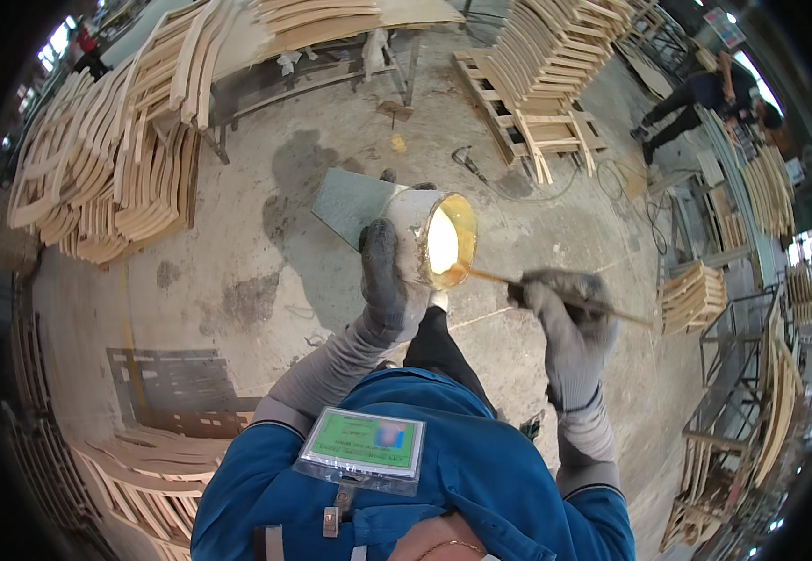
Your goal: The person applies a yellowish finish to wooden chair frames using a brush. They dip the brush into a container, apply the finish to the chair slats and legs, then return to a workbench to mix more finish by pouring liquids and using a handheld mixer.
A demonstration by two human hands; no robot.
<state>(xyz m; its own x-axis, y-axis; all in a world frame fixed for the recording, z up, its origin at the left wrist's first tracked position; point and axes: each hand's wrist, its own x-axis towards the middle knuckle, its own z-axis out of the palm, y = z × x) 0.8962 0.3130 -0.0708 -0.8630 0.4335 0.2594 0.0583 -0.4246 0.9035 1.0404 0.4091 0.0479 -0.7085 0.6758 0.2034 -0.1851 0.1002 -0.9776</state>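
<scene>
My left hand (385,276), in a grey glove with dark fingers, is wrapped round a round pot (409,229). The pot is tilted, so its mouth faces right. Its inner wall is yellowish, and a bright white liquid (442,240) lies inside. A flat grey-green board (354,208) sticks out behind the pot to the left; whether my left hand holds it too, I cannot tell. My right hand (569,313), gloved the same way, is closed round a thin wooden stick (495,276). The stick's left end reaches the pot's lower rim.
Stacked curved wooden frames (107,150) stand at the left. A pallet (490,103) at the far right of centre carries more wooden parts. Another person (700,98) bends over a workbench at the far right. A cable (527,196) lies on the concrete floor. Metal racks line the right side.
</scene>
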